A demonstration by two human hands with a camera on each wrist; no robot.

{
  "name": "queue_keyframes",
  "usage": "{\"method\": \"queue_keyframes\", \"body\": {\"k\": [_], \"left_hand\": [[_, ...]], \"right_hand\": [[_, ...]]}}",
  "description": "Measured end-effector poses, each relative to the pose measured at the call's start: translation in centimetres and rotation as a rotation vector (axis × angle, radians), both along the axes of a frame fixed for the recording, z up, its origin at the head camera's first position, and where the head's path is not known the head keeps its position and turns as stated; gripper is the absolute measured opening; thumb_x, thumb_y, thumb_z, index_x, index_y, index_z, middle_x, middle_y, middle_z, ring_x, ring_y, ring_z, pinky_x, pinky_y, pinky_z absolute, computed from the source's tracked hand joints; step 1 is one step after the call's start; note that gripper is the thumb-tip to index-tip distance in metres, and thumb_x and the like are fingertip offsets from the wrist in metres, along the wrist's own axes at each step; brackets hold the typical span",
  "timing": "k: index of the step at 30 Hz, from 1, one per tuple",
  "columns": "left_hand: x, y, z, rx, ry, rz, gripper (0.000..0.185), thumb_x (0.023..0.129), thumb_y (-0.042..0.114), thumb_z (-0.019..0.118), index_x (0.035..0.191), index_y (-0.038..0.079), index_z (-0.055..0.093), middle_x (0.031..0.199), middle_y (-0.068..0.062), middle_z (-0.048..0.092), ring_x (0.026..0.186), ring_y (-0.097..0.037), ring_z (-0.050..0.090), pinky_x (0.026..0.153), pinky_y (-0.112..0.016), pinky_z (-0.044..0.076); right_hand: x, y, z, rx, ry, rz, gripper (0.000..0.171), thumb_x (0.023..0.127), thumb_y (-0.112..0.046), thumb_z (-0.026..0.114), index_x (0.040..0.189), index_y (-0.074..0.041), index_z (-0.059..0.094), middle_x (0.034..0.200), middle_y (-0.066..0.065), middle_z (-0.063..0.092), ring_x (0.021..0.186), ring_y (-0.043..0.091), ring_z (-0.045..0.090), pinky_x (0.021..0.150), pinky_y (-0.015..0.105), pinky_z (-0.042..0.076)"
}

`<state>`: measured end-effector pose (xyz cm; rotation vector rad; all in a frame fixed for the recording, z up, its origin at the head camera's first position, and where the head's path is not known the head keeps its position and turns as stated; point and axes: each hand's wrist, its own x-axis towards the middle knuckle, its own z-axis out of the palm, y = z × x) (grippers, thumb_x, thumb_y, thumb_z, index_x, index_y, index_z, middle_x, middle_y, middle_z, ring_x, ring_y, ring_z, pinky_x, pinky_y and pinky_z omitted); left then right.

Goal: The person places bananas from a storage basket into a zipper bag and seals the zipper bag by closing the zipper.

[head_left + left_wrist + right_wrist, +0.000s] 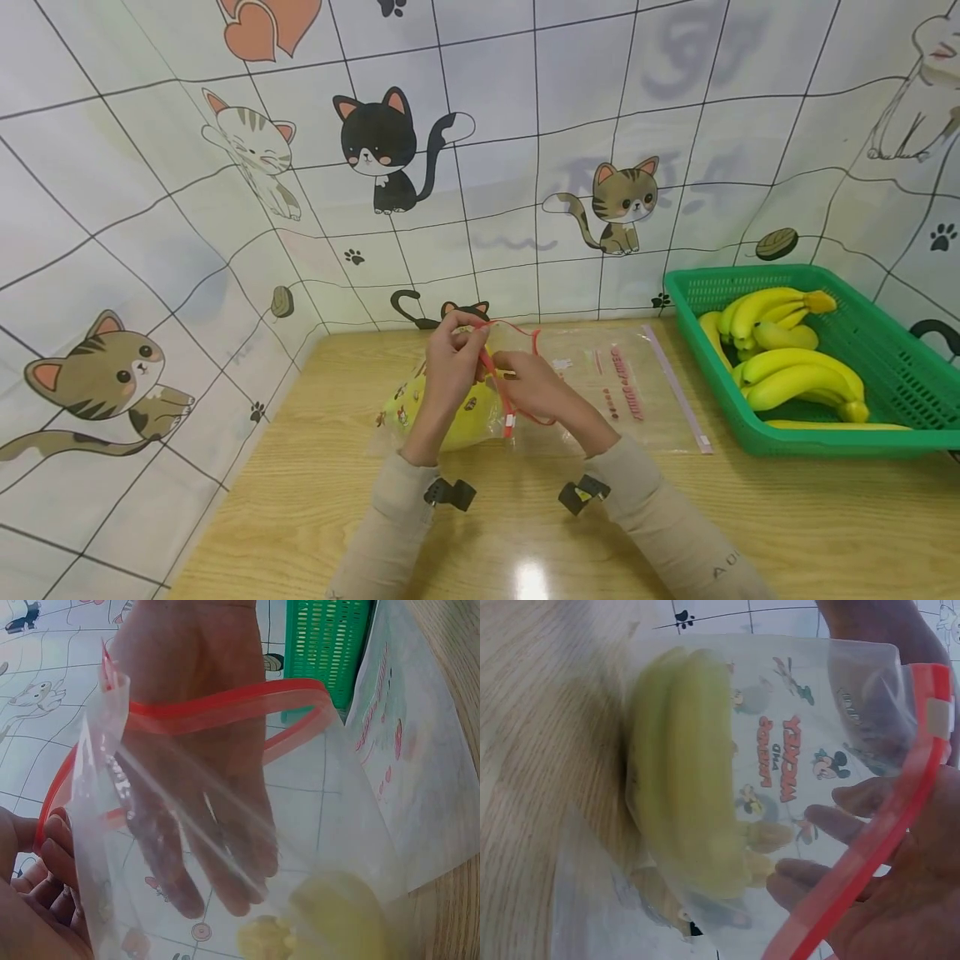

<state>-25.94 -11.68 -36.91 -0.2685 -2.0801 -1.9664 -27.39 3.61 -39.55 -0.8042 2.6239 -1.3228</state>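
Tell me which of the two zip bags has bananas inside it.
The zip bag with the red strip, held open by the left hand and right hand. The other bag lies flat on the table beside the green basket.

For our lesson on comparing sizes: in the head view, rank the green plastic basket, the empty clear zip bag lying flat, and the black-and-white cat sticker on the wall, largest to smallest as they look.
1. Green plastic basket
2. Empty clear zip bag lying flat
3. Black-and-white cat sticker

The sticker sits farther from the camera, so only its apparent size counts.

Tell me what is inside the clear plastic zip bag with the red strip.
Yellow bananas lie inside the clear plastic zip bag; their number is unclear, hands partly covering them.
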Motion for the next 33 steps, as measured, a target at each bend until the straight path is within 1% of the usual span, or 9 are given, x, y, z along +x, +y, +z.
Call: {"method": "queue_keyframes", "body": {"k": [4, 7, 9, 13, 16, 21, 24, 28, 33], "left_hand": [[0.1, 0.0, 0.1, -0.003, 0.003, 0.0, 0.009, 0.103, 0.011, 0.062, 0.11, 0.004, 0.063, 0.055, -0.007, 0.055, 0.039, -0.016, 0.044, 0.041, -0.024, 0.037], [0.2, -0.1, 0.2, -0.006, 0.016, -0.004, 0.009, 0.103, 0.012, 0.062, 0.108, 0.005, 0.063, 0.055, -0.004, 0.055, 0.039, -0.015, 0.045, 0.041, -0.024, 0.038], [0.3, -0.1, 0.3, -0.002, 0.016, -0.01, 0.01, 0.103, 0.012, 0.062, 0.109, 0.004, 0.063, 0.056, -0.006, 0.055, 0.039, -0.017, 0.044, 0.041, -0.024, 0.037], [0.3, -0.2, 0.2, -0.001, 0.019, -0.016, 0.012, 0.103, 0.012, 0.062, 0.111, 0.002, 0.062, 0.056, -0.007, 0.055, 0.039, -0.018, 0.044, 0.041, -0.025, 0.037], [0.2, -0.2, 0.1, -0.006, 0.037, -0.014, 0.011, 0.103, 0.013, 0.063, 0.11, 0.004, 0.062, 0.055, -0.005, 0.055, 0.038, -0.017, 0.044, 0.04, -0.025, 0.037], [0.2, -0.2, 0.1, -0.012, 0.042, -0.008, 0.009, 0.103, 0.013, 0.063, 0.108, 0.006, 0.063, 0.055, -0.003, 0.055, 0.038, -0.015, 0.045, 0.04, -0.024, 0.039], [0.1, -0.1, 0.2, -0.009, 0.026, -0.003, 0.01, 0.103, 0.012, 0.063, 0.109, 0.005, 0.062, 0.055, -0.003, 0.055, 0.038, -0.014, 0.045, 0.04, -0.024, 0.039], [0.1, -0.1, 0.5, -0.002, 0.01, 0.015, 0.009, 0.102, 0.009, 0.062, 0.109, 0.003, 0.063, 0.055, -0.006, 0.054, 0.038, -0.015, 0.043, 0.04, -0.023, 0.037], [1.1, 0.0, 1.6, -0.007, -0.017, 0.006, 0.008, 0.102, 0.005, 0.061, 0.108, 0.0, 0.062, 0.054, -0.004, 0.055, 0.039, -0.016, 0.043, 0.041, -0.022, 0.037]], "right_hand": [[0.1, 0.2, 0.5, -0.031, 0.027, -0.008, 0.018, 0.102, -0.018, 0.062, 0.115, -0.014, 0.074, 0.123, 0.008, 0.075, 0.123, 0.034, 0.068, 0.1, 0.053, 0.056], [0.1, 0.6, 0.8, -0.048, 0.059, 0.001, 0.018, 0.102, -0.016, 0.061, 0.114, -0.015, 0.075, 0.117, 0.006, 0.076, 0.117, 0.031, 0.07, 0.098, 0.051, 0.057], [0.2, 0.8, 1.1, -0.059, 0.074, 0.0, 0.019, 0.103, -0.017, 0.06, 0.114, -0.016, 0.075, 0.113, 0.003, 0.076, 0.112, 0.027, 0.071, 0.096, 0.049, 0.058], [0.4, 1.3, 1.9, -0.121, 0.085, 0.014, 0.018, 0.103, -0.016, 0.06, 0.112, -0.01, 0.075, 0.108, 0.009, 0.076, 0.097, 0.026, 0.074, 0.084, 0.041, 0.062], [0.5, 1.7, 2.5, -0.181, 0.072, 0.02, 0.018, 0.103, -0.015, 0.06, 0.111, -0.006, 0.074, 0.105, 0.014, 0.075, 0.087, 0.027, 0.075, 0.077, 0.039, 0.063], [0.9, 2.3, 3.4, -0.239, 0.045, 0.018, 0.02, 0.104, -0.014, 0.061, 0.117, -0.003, 0.071, 0.104, 0.015, 0.076, 0.084, 0.023, 0.075, 0.076, 0.037, 0.063], [1.2, 2.6, 4.1, -0.265, 0.051, 0.031, 0.022, 0.104, -0.013, 0.06, 0.121, -0.002, 0.069, 0.103, 0.016, 0.076, 0.082, 0.022, 0.075, 0.077, 0.038, 0.064], [1.6, 3.2, 4.9, -0.288, 0.07, 0.04, 0.021, 0.104, -0.014, 0.061, 0.121, -0.004, 0.068, 0.101, 0.016, 0.076, 0.081, 0.021, 0.074, 0.077, 0.038, 0.064], [2.1, 4.7, 5.7, -0.312, 0.091, 0.012, 0.018, 0.104, -0.012, 0.061, 0.118, -0.005, 0.067, 0.098, 0.015, 0.075, 0.079, 0.022, 0.074, 0.075, 0.035, 0.064]]}}
